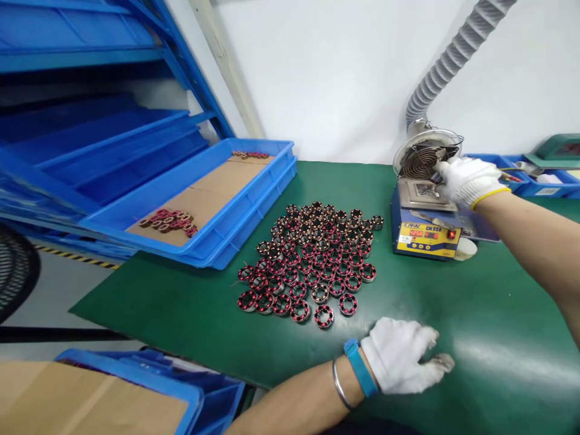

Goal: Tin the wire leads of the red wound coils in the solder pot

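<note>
My right hand (469,181) pinches a small part (437,177) (half hidden) at the far machine (423,238); my left hand (403,356) is loose.

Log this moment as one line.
left hand: open near ring parts | right hand: at yellow-fronted machine, grip unclear | ring parts: clustered on green table, some in blue tray

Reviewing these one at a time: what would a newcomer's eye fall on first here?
Probably the dense cluster of red-and-copper ring-shaped parts in the middle of the green table. Next, to their right, the small yellow-fronted machine with lit red digits, the gloved right hand at its top and a grey ribbed hose above. Then the gloved left hand, fingers spread, lower right of the cluster.
</note>
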`<act>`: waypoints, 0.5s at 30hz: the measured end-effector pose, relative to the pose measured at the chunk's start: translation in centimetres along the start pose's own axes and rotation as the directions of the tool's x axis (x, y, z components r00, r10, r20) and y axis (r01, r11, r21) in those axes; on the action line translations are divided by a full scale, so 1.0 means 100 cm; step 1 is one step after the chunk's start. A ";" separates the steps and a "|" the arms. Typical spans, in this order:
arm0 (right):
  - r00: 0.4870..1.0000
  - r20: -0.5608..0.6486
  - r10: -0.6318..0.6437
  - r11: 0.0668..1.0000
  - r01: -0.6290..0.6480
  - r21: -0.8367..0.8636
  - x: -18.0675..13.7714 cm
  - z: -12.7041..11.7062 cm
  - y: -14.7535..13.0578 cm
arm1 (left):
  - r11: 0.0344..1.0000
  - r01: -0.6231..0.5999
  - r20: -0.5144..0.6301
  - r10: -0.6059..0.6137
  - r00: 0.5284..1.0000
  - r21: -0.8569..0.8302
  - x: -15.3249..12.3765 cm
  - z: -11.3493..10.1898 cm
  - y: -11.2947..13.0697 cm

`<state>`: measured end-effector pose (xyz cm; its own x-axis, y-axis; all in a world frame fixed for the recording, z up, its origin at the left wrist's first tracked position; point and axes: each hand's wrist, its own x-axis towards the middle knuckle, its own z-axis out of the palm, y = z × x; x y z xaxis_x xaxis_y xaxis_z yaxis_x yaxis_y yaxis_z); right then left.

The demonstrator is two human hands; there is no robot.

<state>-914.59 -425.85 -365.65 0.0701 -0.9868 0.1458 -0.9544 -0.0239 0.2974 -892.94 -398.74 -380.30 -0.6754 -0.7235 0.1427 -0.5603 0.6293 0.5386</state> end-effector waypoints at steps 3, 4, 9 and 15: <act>1.000 0.000 -0.003 1.000 0.003 0.000 0.001 0.001 0.001 | 1.000 -0.019 -0.019 0.019 1.000 0.017 0.000 0.001 0.000; 1.000 0.002 -0.005 1.000 0.005 0.004 0.001 0.002 0.001 | 1.000 -0.022 -0.029 0.022 0.999 0.018 0.000 0.001 -0.001; 1.000 0.009 0.004 0.999 -0.005 0.035 0.001 -0.001 0.001 | 1.000 -0.022 -0.073 0.022 0.997 0.005 0.000 0.003 -0.002; 0.984 -0.036 0.177 0.959 -0.164 0.233 -0.017 -0.029 0.007 | 0.996 0.026 -0.155 -0.039 0.987 -0.086 0.003 -0.002 -0.002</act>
<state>-914.53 -423.72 -362.92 -0.0892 -0.9691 0.2302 -0.9940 0.1014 0.0418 -892.94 -399.15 -380.22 -0.5707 -0.7826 0.2485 -0.5342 0.5837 0.6114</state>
